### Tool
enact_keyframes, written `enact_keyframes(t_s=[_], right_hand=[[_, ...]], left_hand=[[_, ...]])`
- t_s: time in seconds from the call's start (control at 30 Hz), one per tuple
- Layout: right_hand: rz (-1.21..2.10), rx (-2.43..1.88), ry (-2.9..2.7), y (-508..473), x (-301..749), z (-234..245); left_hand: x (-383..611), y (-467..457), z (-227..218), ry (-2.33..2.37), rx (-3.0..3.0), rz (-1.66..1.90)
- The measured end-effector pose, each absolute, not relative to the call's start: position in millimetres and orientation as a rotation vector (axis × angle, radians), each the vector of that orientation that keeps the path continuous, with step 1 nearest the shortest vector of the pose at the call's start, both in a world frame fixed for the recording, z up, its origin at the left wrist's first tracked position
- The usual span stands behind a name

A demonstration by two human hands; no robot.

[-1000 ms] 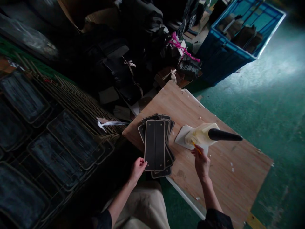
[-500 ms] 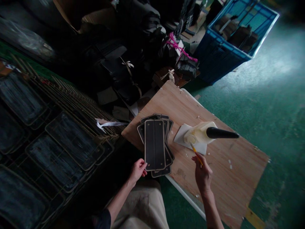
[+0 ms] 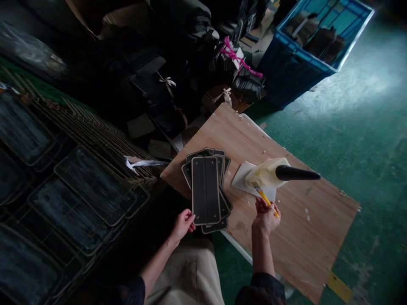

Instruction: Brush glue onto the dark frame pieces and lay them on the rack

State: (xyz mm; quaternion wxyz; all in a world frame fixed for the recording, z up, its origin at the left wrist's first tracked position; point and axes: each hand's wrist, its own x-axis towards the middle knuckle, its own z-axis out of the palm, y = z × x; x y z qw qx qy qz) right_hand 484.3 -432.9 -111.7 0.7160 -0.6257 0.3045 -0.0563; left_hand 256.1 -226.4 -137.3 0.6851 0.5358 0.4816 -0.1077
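Note:
My left hand (image 3: pixel 182 224) pinches the lower left corner of a black rectangular panel (image 3: pixel 206 190) with pale edges and a small stud near each corner. That panel tops a fanned stack of similar black panels (image 3: pixel 226 202). In my right hand (image 3: pixel 266 215), fingers closed, is a yellow-handled brush (image 3: pixel 266 198). Its tip reaches into the opening of a cream plastic bottle (image 3: pixel 269 173) with a long black nozzle or handle (image 3: pixel 297 173). Under the bottle lies a white sheet (image 3: pixel 239 176). What the bottle holds is hard to make out.
The stack and bottle rest on a wooden board (image 3: pixel 295 228) dotted with white scraps. To the left stand wire racks (image 3: pixel 95 140) bearing dark panels (image 3: pixel 71 212). Dark bundles (image 3: pixel 159 93) lie behind. A blue crate (image 3: pixel 295 72) is on the green floor (image 3: pixel 375 140).
My right hand has turned palm-up and shifted slightly left, and the brush tip has moved to the bottle's opening. My left hand stays at the panel's corner. The view has shifted slightly.

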Motion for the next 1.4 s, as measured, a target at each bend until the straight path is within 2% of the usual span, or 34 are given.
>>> enact_keyframes(t_s=[0.27, 0.53, 0.7, 0.93, 1.17, 1.4], right_hand=[[-0.069, -1.342, 0.689, -455, 464, -90], [-0.016, -1.337, 0.707, -462, 478, -107], [-0.019, -1.408, 0.69, -466, 444, -76], [0.239, -1.727, 0.043, -376, 439, -24], [0.375, -2.163, -0.883, -315, 476, -38], [0.291, -2.269, -1.236, -288, 500, -54]], left_hand=[[253, -228, -138, 1.079, 1.186, -0.228], [252, -225, -138, 1.102, 1.14, -0.191], [250, -222, -137, 1.109, 1.112, -0.198], [247, -222, -139, 1.119, 1.089, -0.204], [240, -225, -148, 1.098, 1.08, -0.161], [237, -228, -154, 1.114, 1.039, -0.13]])
